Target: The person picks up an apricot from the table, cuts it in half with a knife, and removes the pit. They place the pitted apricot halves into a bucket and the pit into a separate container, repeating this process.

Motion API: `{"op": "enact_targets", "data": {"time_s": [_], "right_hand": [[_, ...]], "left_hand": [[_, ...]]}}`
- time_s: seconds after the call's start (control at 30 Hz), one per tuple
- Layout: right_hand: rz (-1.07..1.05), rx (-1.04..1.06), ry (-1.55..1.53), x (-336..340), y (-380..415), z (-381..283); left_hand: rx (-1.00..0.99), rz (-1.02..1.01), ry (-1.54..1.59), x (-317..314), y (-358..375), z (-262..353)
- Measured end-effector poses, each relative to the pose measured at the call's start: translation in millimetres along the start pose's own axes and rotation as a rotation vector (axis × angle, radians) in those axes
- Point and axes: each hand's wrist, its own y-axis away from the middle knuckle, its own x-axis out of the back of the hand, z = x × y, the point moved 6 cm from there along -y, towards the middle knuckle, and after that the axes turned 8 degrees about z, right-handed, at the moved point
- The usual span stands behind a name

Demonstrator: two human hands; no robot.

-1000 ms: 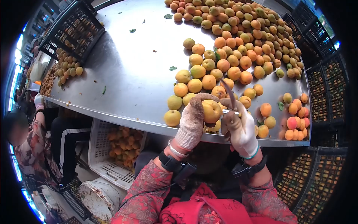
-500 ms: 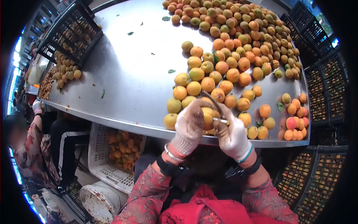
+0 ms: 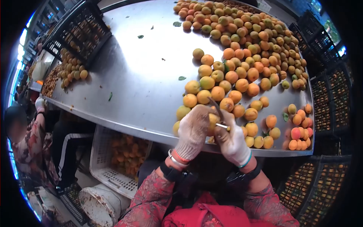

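Broad shiny grey metal tabletop (image 3: 143, 75): runs across most of the view, with bright glare on its far half and its near edge toward the wearer.
Spread of round yellow, orange and greenish fruits (image 3: 257, 41): heaped over the far right, a looser band reaching down toward the near edge.
Black slotted plastic crates (image 3: 329, 159): packed with fruit, beyond and below the tabletop's right end.
White slotted plastic crate (image 3: 115, 184): below the near edge at left, orange fruit inside.
Stained white round bucket (image 3: 100, 206): just beside that white crate.
Left hand (image 3: 193, 128): white knitted glove, fingers browned, curled in and pinching one fruit.
Right hand (image 3: 232, 138): similar glove, fingers folded around a tool; whether it also presses the fruit, I cannot tell.
Dark curved-bladed tool (image 3: 217, 107): blade arching up from the right hand, just beyond the pinched fruit.
Round yellow fruit (image 3: 212, 122): at the left hand's fingertips, between both hands, partly hidden, near the tabletop's near edge.
Flat green leaf (image 3: 182, 78): on bare metal, well apart from the hands.
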Motion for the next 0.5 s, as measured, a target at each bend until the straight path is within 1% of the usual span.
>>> {"op": "enact_targets", "data": {"time_s": [0.03, 0.07, 0.13, 0.2, 0.27, 0.3, 0.33, 0.37, 0.4, 0.47, 0.5], "right_hand": [[0.024, 0.088, 0.043, 2, -1, -3], [0.044, -0.119, -0.015, 3, 3, 1], [0.063, -0.118, 0.137, 1, 1, -9], [0.028, -0.117, 0.124, -4, 2, -3], [-0.005, -0.123, 0.11, -3, 2, -7], [-0.106, -0.448, -0.155, -5, 3, -6], [-0.206, -0.766, -0.426, -12, 11, -3], [-0.226, -0.815, -0.599, -16, 19, -2], [-0.228, -0.811, -0.603, -17, 23, -3], [-0.293, -0.607, -0.663, -18, 24, -18], [-0.17, -0.565, -0.461, -10, 16, -19]], "left_hand": [[-0.01, 0.013, -0.007, 3, -3, -5], [-0.023, 0.024, -0.01, 7, -4, -10], [-0.002, 0.036, 0.005, 9, -4, -6], [0.016, 0.033, 0.021, 11, -8, -10], [-0.192, 0.052, -0.087, 15, -9, -12], [-0.192, 0.052, -0.09, 15, -8, -7], [-0.09, 0.032, -0.003, 15, -7, -5], [0.01, 0.012, 0.082, 15, -7, -5], [0.006, 0.012, 0.077, 16, -10, -8], [0.52, -0.002, 0.851, 3, -6, -39], [0.588, 0.1, 0.859, -1, -7, -34]]}}
